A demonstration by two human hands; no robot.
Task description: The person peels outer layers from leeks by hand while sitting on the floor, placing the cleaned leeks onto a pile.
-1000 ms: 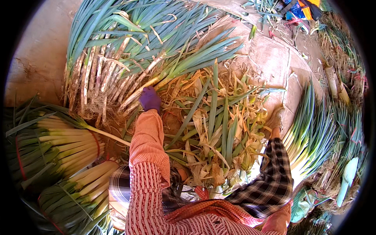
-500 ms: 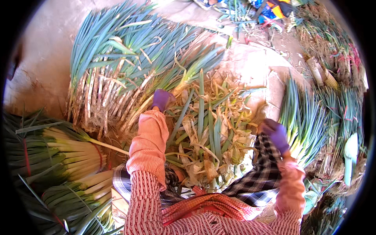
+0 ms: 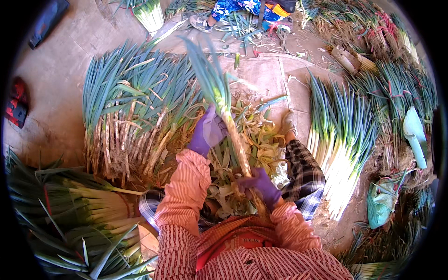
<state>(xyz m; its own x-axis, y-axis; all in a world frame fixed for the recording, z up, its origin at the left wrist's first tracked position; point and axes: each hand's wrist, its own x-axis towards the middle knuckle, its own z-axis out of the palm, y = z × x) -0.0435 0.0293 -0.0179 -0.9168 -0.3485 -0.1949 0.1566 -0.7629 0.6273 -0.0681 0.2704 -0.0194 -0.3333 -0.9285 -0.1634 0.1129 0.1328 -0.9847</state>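
A long green onion (image 3: 239, 140) slants in front of me, leaf end up and away, root end toward my lap. Its outer skin is brown and soiled, and its leaves are blurred. My left hand (image 3: 208, 131), in a purple glove, is closed on the stalk just below the leaves. Lower down, my right hand (image 3: 262, 187), gloved alike, wraps round the stalk. Beneath both hands lies a heap of stripped leaves and dry skins (image 3: 263, 149). Unpeeled green onions (image 3: 126, 121) lie in a wide row at the left, and cleaned white-stalked ones (image 3: 333, 154) at the right.
Tied bundles of green onions (image 3: 93, 205) are stacked at the near left. More onions (image 3: 396, 93) lie at the far right, beside a green plastic bag (image 3: 382, 203). Another person's shoe (image 3: 200, 23) shows at the top. Black-and-red footwear (image 3: 17, 102) rests at the left edge.
Both hands have come together over my lap, the left drawing a green onion from the row and the right moving in from my knee to grip it. The view has shifted too.
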